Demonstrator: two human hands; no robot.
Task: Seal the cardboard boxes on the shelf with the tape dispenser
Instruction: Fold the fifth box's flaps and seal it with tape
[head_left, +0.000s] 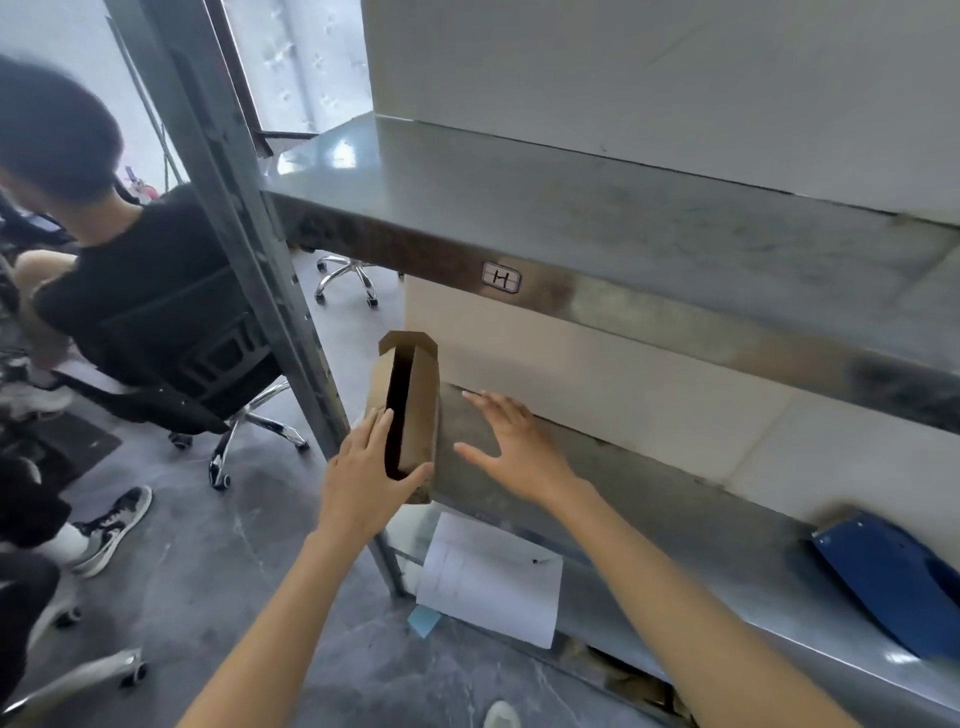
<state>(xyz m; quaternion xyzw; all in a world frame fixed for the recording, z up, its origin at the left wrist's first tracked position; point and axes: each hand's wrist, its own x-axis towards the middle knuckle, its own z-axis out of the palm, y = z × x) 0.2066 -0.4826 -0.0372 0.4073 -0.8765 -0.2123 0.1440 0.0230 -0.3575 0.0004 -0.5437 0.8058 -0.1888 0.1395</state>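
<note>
Just off my left fingertips, at the left end of the shelf, stands a narrow brown cardboard box. Its long axis runs straight away from me, toward the back of the shelf, with the near end at my palm. My left hand grasps it: the fingers lie along its left wall and the thumb curls round the near end. The top is unsealed, a long dark slot between the flaps, with the far flaps standing up. I cannot see into the dark, so I cannot tell what it holds.

My right hand is just right of the box, released, fingers spread and straight, palm down over the bare metal; I cannot tell whether it touches.

Beyond my right fingertips a large pale carton sits at the back of the shelf, its flat side toward me. Far to the right of that hand lies a blue object, partly cut off. Below my wrists a sheet of paper hangs from the shelf's front edge. Left of my left hand rises the metal post.
</note>
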